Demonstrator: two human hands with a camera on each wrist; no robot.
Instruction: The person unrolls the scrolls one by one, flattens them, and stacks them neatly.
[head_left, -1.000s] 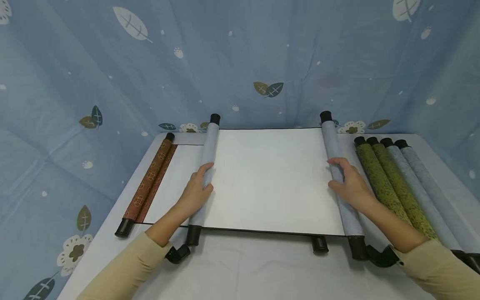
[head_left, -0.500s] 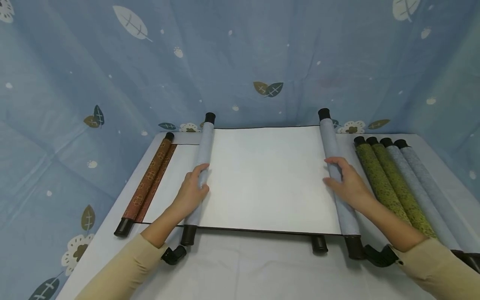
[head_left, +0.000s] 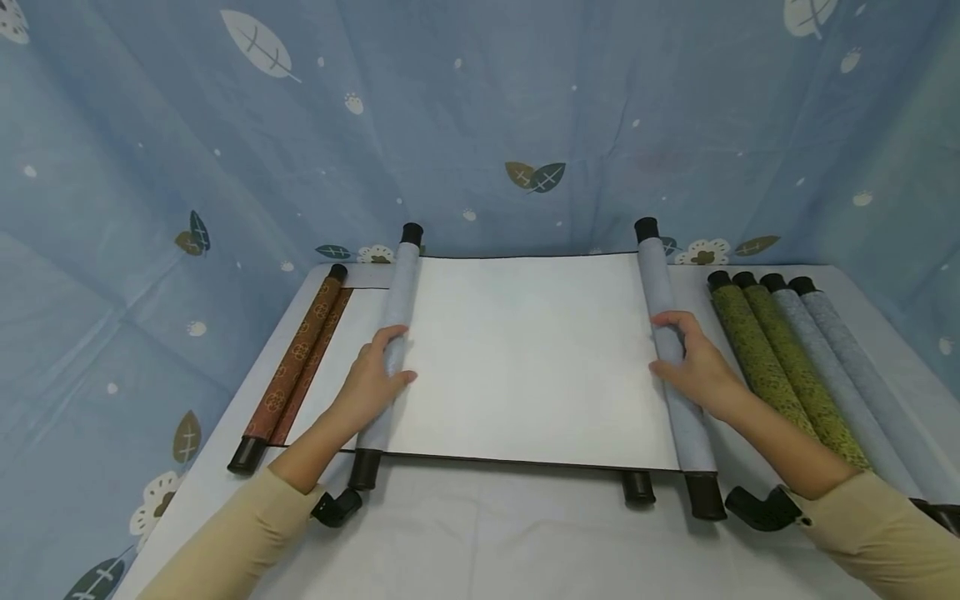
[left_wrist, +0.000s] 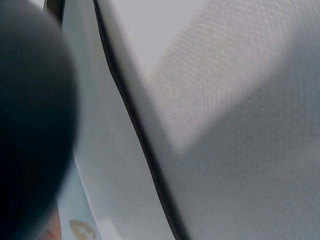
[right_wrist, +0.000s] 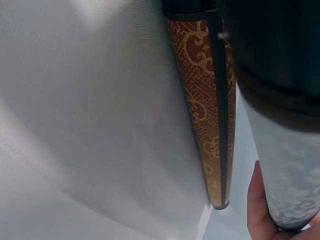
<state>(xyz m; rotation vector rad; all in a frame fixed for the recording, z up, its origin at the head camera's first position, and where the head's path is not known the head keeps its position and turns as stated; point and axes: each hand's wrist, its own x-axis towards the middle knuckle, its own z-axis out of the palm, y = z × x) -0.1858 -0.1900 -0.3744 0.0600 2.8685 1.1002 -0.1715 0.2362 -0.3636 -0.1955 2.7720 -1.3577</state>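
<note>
A hanging scroll with pale blue patterned rollers and black end caps is partly unrolled, its white paper (head_left: 532, 358) spread between them. My left hand (head_left: 366, 379) grips the left roller (head_left: 401, 283). The right roller (head_left: 654, 279) is held by my right hand (head_left: 697, 367), thumb nearer me; in the right wrist view, fingers (right_wrist: 259, 210) wrap that roller's far part. Underneath lies a second, brown-red scroll, whose brocade roller (head_left: 292, 367) rests at the left. Its other roller (right_wrist: 202, 110) shows in the right wrist view; the paper above hides most of it in the head view.
Two rolled green scrolls (head_left: 757, 358) and two rolled grey-blue ones (head_left: 847, 367) lie side by side at the right. White cloth (head_left: 480, 533) covers the table. A blue patterned curtain (head_left: 480, 125) hangs close behind and around it.
My left hand and the left roller have moved steadily left, covering more of the lower scroll and widening the white paper. My right hand and its roller have shifted slightly left.
</note>
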